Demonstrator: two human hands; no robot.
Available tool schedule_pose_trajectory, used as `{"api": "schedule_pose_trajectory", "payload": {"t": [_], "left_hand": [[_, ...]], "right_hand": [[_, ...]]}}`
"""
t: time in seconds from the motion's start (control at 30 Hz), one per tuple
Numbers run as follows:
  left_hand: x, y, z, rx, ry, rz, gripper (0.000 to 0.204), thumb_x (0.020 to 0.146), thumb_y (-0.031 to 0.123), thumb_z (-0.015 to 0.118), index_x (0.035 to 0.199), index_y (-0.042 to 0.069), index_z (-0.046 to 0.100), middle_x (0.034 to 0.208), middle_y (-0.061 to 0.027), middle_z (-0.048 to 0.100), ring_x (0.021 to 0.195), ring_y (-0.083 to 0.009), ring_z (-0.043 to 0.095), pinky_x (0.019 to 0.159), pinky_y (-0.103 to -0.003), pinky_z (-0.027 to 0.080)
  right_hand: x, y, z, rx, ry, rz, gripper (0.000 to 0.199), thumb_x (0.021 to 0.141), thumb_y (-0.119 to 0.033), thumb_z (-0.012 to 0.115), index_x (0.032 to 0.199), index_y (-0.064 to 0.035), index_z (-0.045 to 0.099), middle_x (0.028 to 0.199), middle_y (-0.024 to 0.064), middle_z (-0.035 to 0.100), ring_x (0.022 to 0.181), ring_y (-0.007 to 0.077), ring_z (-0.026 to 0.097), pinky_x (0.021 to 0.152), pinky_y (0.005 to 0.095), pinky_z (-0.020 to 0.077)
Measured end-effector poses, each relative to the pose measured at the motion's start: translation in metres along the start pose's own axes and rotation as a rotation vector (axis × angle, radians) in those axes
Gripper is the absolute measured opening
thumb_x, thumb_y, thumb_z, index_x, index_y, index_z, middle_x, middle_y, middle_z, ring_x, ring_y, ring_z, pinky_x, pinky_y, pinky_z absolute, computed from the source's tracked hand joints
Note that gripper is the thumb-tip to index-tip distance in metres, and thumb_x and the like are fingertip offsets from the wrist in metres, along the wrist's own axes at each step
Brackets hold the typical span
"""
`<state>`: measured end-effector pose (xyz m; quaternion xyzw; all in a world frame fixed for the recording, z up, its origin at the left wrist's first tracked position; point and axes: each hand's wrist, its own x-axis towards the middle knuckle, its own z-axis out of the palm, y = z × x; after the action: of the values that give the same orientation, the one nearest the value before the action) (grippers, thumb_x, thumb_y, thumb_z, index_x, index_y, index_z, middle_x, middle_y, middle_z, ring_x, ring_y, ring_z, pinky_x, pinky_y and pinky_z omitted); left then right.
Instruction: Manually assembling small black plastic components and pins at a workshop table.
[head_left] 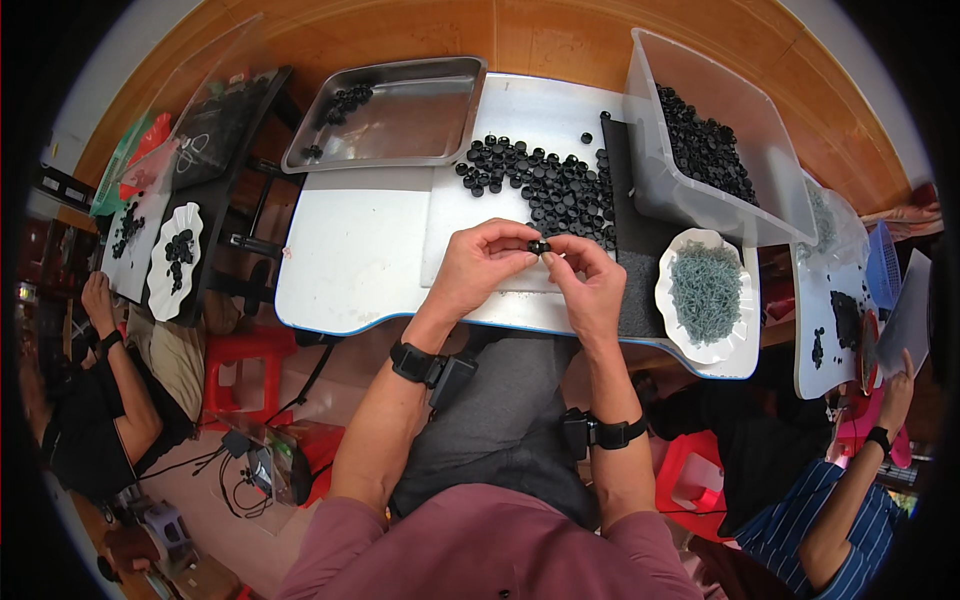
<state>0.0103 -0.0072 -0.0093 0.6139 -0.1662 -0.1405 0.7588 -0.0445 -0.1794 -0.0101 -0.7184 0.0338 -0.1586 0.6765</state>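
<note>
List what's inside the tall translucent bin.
The translucent bin holds a heap of small black round pieces; whatever lies beneath the top layer is covered.

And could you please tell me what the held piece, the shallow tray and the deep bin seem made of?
Held piece: glossy black, probably plastic given its highlights; metal is possible. Shallow tray: likely polished steel, from its grey reflections. Deep bin: apparently plastic, milky and translucent.
</note>
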Motion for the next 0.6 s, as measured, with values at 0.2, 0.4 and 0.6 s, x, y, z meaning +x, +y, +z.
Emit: {"api": "schedule_pose_trajectory", "payload": {"t": [0.2,0.4,0.6], "left_hand": [[-0.0006,0.0025,0.0021,0.019,0.005,-0.034,0.026,0.087,-0.007,0.074,0.112,-0.003,0.071,0.111,-0.0095,0.072,0.102,-0.0155,0.07,0.095,-0.029,0.057],[-0.0011,0.0014,0.0005,0.011,0.005,-0.028,0.026,0.086,-0.007,0.075,0.111,-0.003,0.072,0.109,-0.0091,0.073,0.1,-0.0147,0.07,0.093,-0.028,0.057],[-0.0011,0.0015,0.0014,0.001,0.014,-0.034,0.025,0.086,-0.008,0.075,0.11,-0.003,0.072,0.108,-0.0089,0.073,0.1,-0.0148,0.07,0.094,-0.029,0.057]], "right_hand": [[-0.0005,0.0009,-0.0002,0.022,0.007,0.023,0.019,0.089,-0.001,0.074,0.107,0.003,0.073,0.092,0.0031,0.073,0.074,0.0063,0.064,0.066,0.0217,0.0527],[-0.0008,-0.0033,0.0021,0.035,0.006,0.042,0.018,0.089,-0.001,0.075,0.106,0.0023,0.074,0.092,0.0028,0.073,0.073,0.0055,0.063,0.065,0.0209,0.0509],[-0.0007,-0.0025,0.0001,0.037,-0.013,0.048,0.015,0.088,0.0,0.075,0.103,0.0017,0.075,0.089,0.0029,0.073,0.072,0.0051,0.062,0.065,0.0207,0.0501]]}}
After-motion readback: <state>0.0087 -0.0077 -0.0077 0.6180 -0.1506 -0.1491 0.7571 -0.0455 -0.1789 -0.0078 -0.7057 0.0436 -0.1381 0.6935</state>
